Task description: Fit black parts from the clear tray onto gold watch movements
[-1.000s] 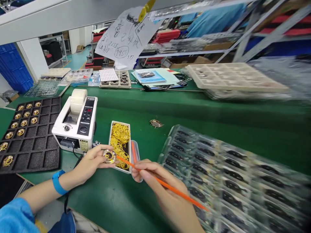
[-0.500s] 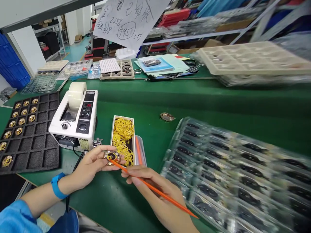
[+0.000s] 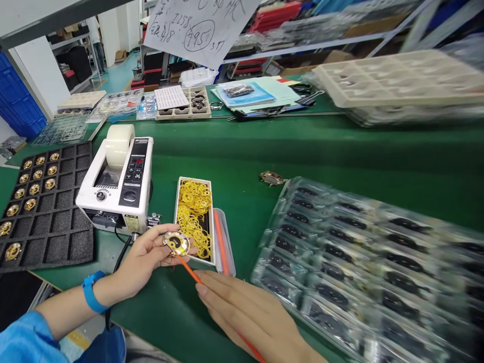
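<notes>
The left hand (image 3: 145,257) grips the gold disc (image 3: 176,243); the right hand (image 3: 249,315), grasping the orange stick (image 3: 187,269), has drawn back, its tip now under the disc's edge.

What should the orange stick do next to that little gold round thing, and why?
Probably nudge the tip a little further onto the disc's face. The left hand holds the gold round disc just beside the box of yellow rings, and the right hand has the orange stick angled up with its tip at the disc's lower edge.

Ring box (image 3: 193,217) right of dispenser (image 3: 117,184) — tray (image 3: 45,212) leftmost
</notes>
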The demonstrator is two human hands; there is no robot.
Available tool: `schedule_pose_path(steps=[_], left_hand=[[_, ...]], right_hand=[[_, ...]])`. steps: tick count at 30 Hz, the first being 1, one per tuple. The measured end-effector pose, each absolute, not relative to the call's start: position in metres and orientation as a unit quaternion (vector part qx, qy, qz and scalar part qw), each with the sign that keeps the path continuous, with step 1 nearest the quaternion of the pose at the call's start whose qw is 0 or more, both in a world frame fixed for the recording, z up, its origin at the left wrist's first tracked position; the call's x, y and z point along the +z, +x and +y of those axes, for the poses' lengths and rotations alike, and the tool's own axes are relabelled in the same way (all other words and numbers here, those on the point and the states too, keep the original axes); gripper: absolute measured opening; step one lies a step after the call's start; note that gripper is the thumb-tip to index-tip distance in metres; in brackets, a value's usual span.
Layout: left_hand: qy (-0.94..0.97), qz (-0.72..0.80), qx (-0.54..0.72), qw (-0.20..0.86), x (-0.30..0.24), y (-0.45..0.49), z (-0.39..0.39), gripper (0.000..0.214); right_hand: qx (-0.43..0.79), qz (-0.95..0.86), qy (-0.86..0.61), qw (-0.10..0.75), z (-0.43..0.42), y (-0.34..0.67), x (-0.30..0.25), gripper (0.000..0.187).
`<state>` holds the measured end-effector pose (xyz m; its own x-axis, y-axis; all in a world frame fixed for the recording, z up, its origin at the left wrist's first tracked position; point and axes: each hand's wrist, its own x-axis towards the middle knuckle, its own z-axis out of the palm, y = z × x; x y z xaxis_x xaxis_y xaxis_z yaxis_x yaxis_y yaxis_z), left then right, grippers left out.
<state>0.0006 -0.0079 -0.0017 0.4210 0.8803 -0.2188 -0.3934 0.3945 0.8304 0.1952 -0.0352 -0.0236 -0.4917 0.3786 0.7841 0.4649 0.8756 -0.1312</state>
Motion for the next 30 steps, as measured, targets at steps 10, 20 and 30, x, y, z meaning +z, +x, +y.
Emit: schedule_pose_path(steps=[10,20,30], left_hand=[[0.389,0.351,0.387,0.759,-0.007,0.005,-0.015,0.041],[0.374,0.399,0.379,0.746,-0.007,0.006,-0.013,0.041],[0.330,0.433,0.370,0.753,-0.002,0.005,-0.008,0.037]], right_hand=[[-0.030,-0.764,-0.391,0.512,-0.037,0.178,-0.021,0.012],[-0.101,-0.849,-0.293,0.427,-0.040,0.180,-0.042,0.028],[-0.084,-0.848,-0.300,0.428,-0.038,0.179,-0.032,0.025]])
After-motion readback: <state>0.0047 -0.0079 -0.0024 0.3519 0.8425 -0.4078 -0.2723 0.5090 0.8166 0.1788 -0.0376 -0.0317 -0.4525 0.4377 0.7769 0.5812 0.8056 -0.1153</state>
